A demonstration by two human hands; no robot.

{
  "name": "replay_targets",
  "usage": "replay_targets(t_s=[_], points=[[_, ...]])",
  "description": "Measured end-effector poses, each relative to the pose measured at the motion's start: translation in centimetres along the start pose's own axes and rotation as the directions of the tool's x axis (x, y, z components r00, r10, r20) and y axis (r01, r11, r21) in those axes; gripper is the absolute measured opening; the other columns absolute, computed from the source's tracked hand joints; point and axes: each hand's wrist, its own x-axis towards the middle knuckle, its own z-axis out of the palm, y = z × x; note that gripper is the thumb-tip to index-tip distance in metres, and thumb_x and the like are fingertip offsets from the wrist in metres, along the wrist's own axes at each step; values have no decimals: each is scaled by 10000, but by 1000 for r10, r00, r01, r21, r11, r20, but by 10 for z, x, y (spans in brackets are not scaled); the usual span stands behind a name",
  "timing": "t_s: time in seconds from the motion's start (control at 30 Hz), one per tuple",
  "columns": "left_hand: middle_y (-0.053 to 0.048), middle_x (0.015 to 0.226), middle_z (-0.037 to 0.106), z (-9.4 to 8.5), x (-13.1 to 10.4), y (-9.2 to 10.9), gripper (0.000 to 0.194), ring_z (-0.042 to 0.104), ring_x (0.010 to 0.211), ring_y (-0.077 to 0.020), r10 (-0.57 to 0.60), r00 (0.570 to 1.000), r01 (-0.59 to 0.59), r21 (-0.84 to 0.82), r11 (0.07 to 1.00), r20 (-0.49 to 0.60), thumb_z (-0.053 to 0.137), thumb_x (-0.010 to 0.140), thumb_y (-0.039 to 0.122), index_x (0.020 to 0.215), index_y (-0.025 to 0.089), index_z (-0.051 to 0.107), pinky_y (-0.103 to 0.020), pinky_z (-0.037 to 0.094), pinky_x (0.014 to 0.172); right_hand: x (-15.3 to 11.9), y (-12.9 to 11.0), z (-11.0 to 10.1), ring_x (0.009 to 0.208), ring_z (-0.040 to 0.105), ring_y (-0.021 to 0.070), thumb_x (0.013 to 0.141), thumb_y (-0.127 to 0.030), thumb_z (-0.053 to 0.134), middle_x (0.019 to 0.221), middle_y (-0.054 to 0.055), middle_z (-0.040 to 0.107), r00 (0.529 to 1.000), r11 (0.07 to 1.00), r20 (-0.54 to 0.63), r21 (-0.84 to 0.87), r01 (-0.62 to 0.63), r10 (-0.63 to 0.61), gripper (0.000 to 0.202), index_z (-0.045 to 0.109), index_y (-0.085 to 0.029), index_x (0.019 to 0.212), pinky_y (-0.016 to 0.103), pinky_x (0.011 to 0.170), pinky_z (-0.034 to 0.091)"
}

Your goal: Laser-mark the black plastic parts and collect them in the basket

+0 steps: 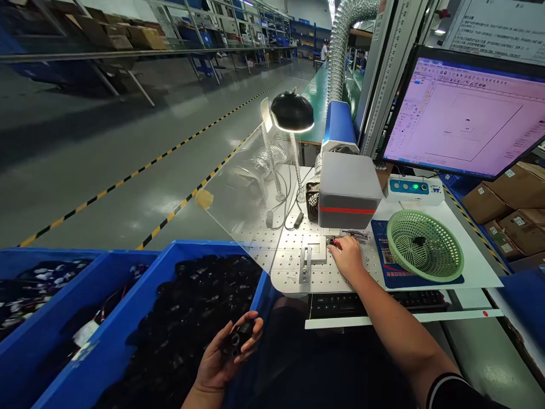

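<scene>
My left hand is closed round a black plastic part with a round opening, above the edge of a blue bin heaped with similar black parts. My right hand reaches to the perforated metal plate. Its fingertips pinch a small black part with a bit of red showing, beside the metal fixture and below the grey machine head. The fingers partly hide that part, so its full shape cannot be made out.
A green basket with a dark piece in it stands on a blue mat to the right. Behind are a lit lamp, a monitor and a control box. A clear sheet leans at the plate's left.
</scene>
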Motion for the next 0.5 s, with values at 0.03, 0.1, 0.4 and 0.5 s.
replay_targets(t_s=[0.03,0.1,0.4,0.5], points=[[-56,873,501,0,0,0,348,360,569,-68,0,1000,0,4,1000,-1,621,856,437,1077,172,668,-139,315,382,0,0,1,915,598,232,905,-324,693,905,59,679,1000,1000,-2,-5,-1,1,129,717,-197,901,357,867,431],[-59,881,510,0,1,0,350,361,569,-66,1,1000,-1,11,1000,-3,622,856,440,1079,175,672,-138,315,384,-1,0,2,912,598,236,911,-328,685,900,62,679,1000,1000,-6,-14,-6,6,137,718,-197,892,360,860,436],[-60,877,531,2,-1,0,378,379,565,-62,12,999,-12,24,1000,-31,671,821,448,1071,165,695,-139,321,390,-3,-3,5,911,599,246,915,-339,692,913,77,693,1000,998,-2,-65,-24,24,152,723,-193,887,361,839,434],[-66,889,535,4,-1,1,382,384,570,-63,16,999,-15,29,999,-42,677,819,441,1080,163,694,-141,326,396,-2,-5,5,929,604,249,909,-336,704,919,82,700,999,997,3,-69,-38,39,153,726,-186,887,359,855,431]])
